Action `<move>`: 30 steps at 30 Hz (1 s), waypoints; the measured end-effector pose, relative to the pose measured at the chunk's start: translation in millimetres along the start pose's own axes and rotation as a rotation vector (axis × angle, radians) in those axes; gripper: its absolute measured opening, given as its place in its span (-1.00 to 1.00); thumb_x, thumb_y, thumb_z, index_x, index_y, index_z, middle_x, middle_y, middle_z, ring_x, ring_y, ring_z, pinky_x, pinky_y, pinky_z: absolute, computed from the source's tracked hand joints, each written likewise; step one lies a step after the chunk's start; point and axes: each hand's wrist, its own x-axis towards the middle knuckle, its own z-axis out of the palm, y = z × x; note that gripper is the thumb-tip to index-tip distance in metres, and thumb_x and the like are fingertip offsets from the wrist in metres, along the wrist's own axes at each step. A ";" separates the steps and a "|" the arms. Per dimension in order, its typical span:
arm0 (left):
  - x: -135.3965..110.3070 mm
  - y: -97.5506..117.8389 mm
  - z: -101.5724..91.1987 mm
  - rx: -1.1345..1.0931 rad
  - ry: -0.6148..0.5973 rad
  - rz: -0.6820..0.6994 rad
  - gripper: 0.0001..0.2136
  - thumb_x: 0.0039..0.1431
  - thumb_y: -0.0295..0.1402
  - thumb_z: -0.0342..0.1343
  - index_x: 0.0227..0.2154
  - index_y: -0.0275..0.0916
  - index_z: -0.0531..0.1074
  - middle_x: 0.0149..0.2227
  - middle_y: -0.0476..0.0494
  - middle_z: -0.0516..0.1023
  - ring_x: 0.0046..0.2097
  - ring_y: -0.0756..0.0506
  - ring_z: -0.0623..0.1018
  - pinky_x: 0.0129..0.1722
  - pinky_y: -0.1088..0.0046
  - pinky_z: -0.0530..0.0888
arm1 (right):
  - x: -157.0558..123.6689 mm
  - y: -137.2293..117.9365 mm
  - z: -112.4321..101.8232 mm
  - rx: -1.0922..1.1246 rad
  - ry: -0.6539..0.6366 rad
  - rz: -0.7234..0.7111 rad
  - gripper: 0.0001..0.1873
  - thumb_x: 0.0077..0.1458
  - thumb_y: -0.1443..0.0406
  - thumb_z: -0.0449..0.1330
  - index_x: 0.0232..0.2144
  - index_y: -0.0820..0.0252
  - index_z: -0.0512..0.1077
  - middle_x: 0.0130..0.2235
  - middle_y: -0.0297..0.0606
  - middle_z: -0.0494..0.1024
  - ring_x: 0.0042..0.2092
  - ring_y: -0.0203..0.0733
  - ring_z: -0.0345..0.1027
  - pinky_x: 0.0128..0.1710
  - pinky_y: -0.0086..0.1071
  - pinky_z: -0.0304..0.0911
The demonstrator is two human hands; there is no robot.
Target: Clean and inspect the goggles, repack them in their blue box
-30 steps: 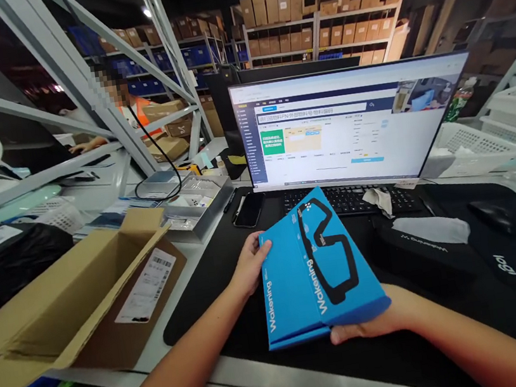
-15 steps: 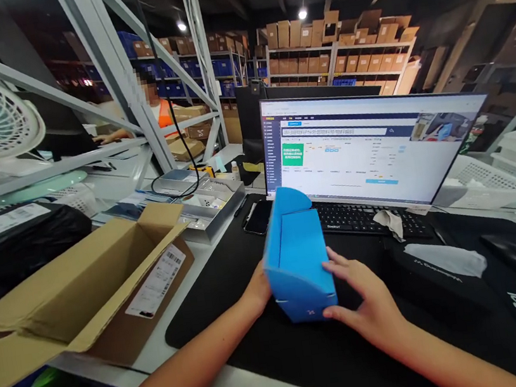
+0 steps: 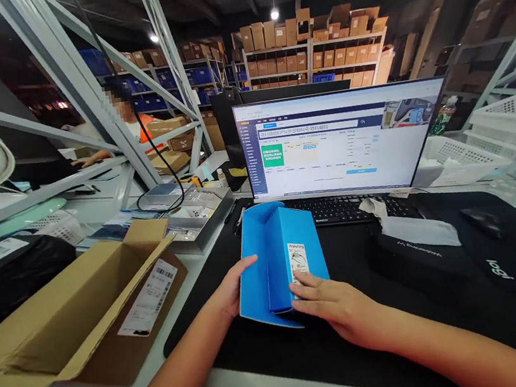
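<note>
A blue cardboard box (image 3: 303, 225) is tilted over the black desk mat, its lid flap (image 3: 253, 271) swung out to the left. A white label (image 3: 298, 258) printed "Wakening" shows on one face. My left hand (image 3: 232, 285) is closed on the flap's left edge, thumb on the inside and the other fingers hidden behind it. With fingers close together, my right hand (image 3: 336, 304) holds the near right part of the box, the fingertips covering the label's lower end.
An open brown carton (image 3: 145, 312) stands at the left. Behind the box are a keyboard (image 3: 332, 212) and a monitor (image 3: 310, 154). A dark case (image 3: 415, 254) and a mouse (image 3: 483, 221) lie to the right. A co-worker (image 3: 133, 124) sits beyond the metal frame.
The blue box has turned so its labelled face shows, and its lid flap has opened out to the left. My right hand has shifted onto the labelled face. The view has swung slightly right.
</note>
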 end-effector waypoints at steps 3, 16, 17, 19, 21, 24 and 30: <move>3.2 -4.4 0.4 0.073 0.051 0.098 0.01 -0.23 -0.05 0.58 0.32 -0.28 0.37 0.19 -0.47 0.64 0.31 -0.54 0.53 0.33 -0.15 0.46 | 3.8 -4.3 8.1 0.041 -0.110 -0.034 -0.36 0.35 0.54 0.02 0.39 0.17 0.39 0.40 -0.08 0.43 0.53 -0.13 0.02 0.50 -0.03 0.10; -1.2 6.1 -3.2 0.016 0.212 0.208 -0.21 -0.18 -0.19 0.54 0.17 -0.27 0.45 0.15 -0.40 0.67 0.27 -0.47 0.58 0.26 -0.05 0.55 | -2.2 0.7 -57.5 -0.238 0.042 0.098 -0.68 0.38 0.34 0.18 0.08 0.05 0.63 0.23 -0.10 0.63 0.26 -0.03 0.53 0.39 0.11 0.32; -3.5 13.7 -7.6 -0.014 0.224 0.166 -0.29 -0.17 -0.18 0.52 0.10 -0.28 0.50 0.10 -0.40 0.70 0.26 -0.46 0.59 0.23 -0.02 0.58 | -8.5 4.8 -73.0 -0.297 0.126 0.181 -0.67 0.39 0.33 0.17 0.09 0.02 0.62 0.15 -0.13 0.68 0.17 -0.05 0.59 0.34 0.09 0.38; -8.0 27.7 -18.3 -0.041 0.264 0.101 -0.42 -0.15 -0.20 0.49 -0.02 -0.27 0.55 -0.02 -0.36 0.74 0.22 -0.43 0.63 0.15 0.05 0.64 | -24.8 13.0 -103.4 -0.434 0.278 0.376 -0.68 0.40 0.26 0.16 0.08 -0.01 0.63 0.05 -0.15 0.73 0.08 0.01 0.63 0.24 0.06 0.47; -10.5 36.6 -29.5 -0.016 0.286 0.038 -0.49 -0.17 -0.23 0.48 -0.09 -0.27 0.57 -0.11 -0.33 0.77 0.15 -0.41 0.68 0.09 0.09 0.67 | -44.4 22.5 -129.5 -0.556 0.322 0.612 -0.64 0.39 0.14 0.16 0.10 0.01 0.63 0.06 -0.11 0.72 0.11 0.13 0.61 0.18 0.07 0.49; -8.7 36.8 -40.6 0.069 0.224 -0.098 -0.52 -0.20 -0.25 0.50 -0.15 -0.27 0.60 -0.17 -0.35 0.77 0.07 -0.42 0.72 0.06 0.11 0.68 | -72.7 44.5 -153.8 -0.556 0.039 0.946 -0.42 0.25 0.01 0.27 0.24 0.07 0.55 0.16 -0.04 0.66 0.17 0.27 0.56 0.15 0.10 0.49; 1.6 22.8 -39.1 0.202 0.151 -0.116 -0.37 -0.22 -0.16 0.58 -0.01 -0.22 0.61 -0.09 -0.33 0.77 -0.03 -0.41 0.75 0.00 0.08 0.70 | -86.8 99.0 -150.8 -0.158 -0.458 1.199 0.05 -0.11 0.05 0.50 0.41 0.18 0.36 0.26 0.06 0.58 0.23 0.21 0.53 0.26 -0.06 0.40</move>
